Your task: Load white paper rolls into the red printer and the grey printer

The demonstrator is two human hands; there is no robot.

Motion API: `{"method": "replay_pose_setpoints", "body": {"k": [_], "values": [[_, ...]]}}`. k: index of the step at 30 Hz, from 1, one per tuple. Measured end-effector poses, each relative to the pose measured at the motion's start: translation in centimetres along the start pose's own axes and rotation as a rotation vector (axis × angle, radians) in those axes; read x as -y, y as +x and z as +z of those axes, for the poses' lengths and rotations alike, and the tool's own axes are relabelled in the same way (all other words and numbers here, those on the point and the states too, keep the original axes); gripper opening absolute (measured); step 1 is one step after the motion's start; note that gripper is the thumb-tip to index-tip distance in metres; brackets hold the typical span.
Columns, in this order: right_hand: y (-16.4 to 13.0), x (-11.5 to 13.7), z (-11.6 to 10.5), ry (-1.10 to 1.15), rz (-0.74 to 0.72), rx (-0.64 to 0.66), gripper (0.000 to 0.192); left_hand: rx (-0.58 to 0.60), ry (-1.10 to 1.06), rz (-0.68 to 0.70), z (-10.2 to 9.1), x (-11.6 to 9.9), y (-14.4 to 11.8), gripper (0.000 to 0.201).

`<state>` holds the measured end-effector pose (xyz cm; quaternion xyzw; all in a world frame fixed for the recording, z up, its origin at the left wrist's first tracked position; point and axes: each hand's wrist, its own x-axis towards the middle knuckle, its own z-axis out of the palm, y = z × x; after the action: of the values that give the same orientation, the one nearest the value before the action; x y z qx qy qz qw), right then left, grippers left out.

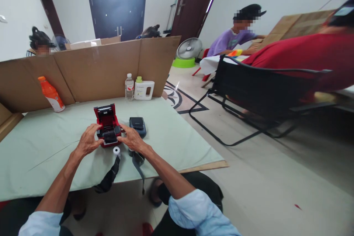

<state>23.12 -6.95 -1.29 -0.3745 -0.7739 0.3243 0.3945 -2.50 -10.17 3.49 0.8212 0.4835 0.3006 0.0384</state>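
A small red printer stands on the table with its lid raised. Inside its body lies a black roll of ribbon. My left hand grips the printer's left side, with the thumb near its front edge. On the opposite side, my right hand holds the printer's right edge. In front of it is a white-cored roll with a black strip trailing over the table edge. Beside my right wrist lies another dark roll with a loose tail, partly covered by the wrist.
A dark blue-black device sits right of the printer. An orange bottle, a clear water bottle and a white jug stand before the cardboard screen. At right are a black folding chair, a fan and other people.
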Motion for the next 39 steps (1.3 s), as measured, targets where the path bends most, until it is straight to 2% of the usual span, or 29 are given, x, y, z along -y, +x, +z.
{"method": "replay_pose_setpoints", "body": {"k": [3,6,8,10,13,14,17,20,24,26,28,31,34,36,39], "values": [[0.1,-0.4,0.2,-0.068,-0.047,-0.032,0.066,0.026,0.003,0.041,0.0,-0.1,0.7,0.051],[0.7,-0.5,0.2,-0.15,-0.117,-0.08,0.072,0.053,-0.018,0.05,0.1,-0.4,1.4,0.037],[1.5,-0.1,0.1,-0.178,-0.167,-0.082,0.067,0.059,-0.053,0.04,0.1,-0.6,2.1,0.028],[2.6,0.7,-0.3,-0.191,-0.206,-0.074,0.052,0.051,-0.098,0.013,-0.1,-0.6,2.9,0.024],[5.0,2.4,-1.0,-0.206,-0.202,-0.047,0.02,0.058,-0.196,-0.079,-0.4,-0.5,4.1,0.026],[5.9,3.0,-1.3,-0.205,-0.191,-0.027,0.016,0.076,-0.25,-0.122,-0.4,-0.3,4.5,0.025],[8.4,4.9,-2.0,-0.164,-0.185,0.009,0.017,0.131,-0.424,-0.248,-0.2,0.4,5.5,0.033],[10.3,7.2,-2.8,-0.098,-0.211,0.008,0.021,0.118,-0.483,-0.309,0.2,0.9,6.2,0.037],[10.8,10.4,-4.0,0.016,-0.307,-0.049,0.022,0.091,-0.6,-0.256,0.0,0.7,6.6,0.038],[10.1,11.8,-4.4,0.054,-0.351,-0.058,0.02,0.074,-0.637,-0.205,-0.9,0.5,6.6,0.038],[8.7,12.8,-4.5,0.081,-0.373,-0.068,0.02,0.035,-0.584,-0.177,-2.2,0.5,6.2,0.035],[6.3,13.5,-3.3,0.075,-0.402,-0.045,0.021,-0.047,-0.382,-0.192,-4.9,1.4,4.6,0.029],[3.9,13.4,-0.6,-0.012,-0.43,0.053,0.022,-0.081,-0.215,-0.223,-7.2,3.1,1.8,0.027],[2.7,13.2,1.6,-0.114,-0.449,0.136,0.021,-0.065,-0.15,-0.253,-8.2,4.4,-0.3,0.031],[1.6,13.0,4.8,-0.3,-0.467,0.242,0.017,-0.033,-0.046,-0.289,-8.6,6.2,-3.2,0.034]]}}
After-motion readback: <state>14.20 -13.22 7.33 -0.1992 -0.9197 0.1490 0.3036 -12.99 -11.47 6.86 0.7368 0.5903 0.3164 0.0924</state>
